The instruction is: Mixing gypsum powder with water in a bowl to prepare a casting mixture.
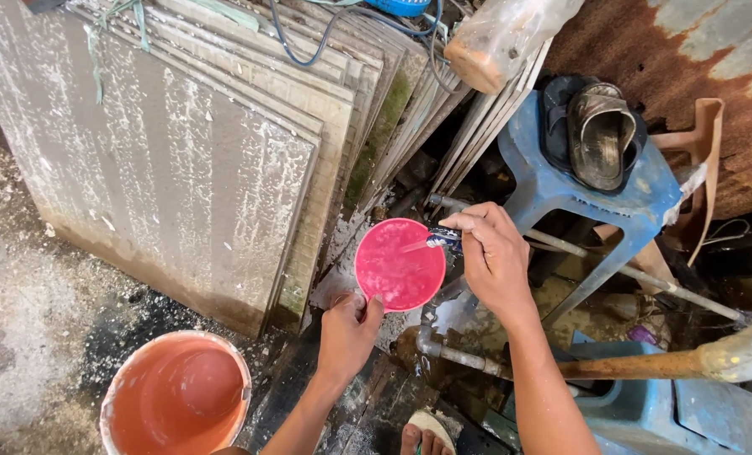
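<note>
Filling step in hand: left hand (346, 330) pinching pink bowl (400, 264) by lower rim under tap (443, 239), right hand (494, 257) closed on tap handle; next, likely shutting tap, keeping bowl level.

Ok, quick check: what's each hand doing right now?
Left hand: closed, gripping the lower rim of the pink bowl.
Right hand: closed on the tap, with water running into the bowl.
</note>
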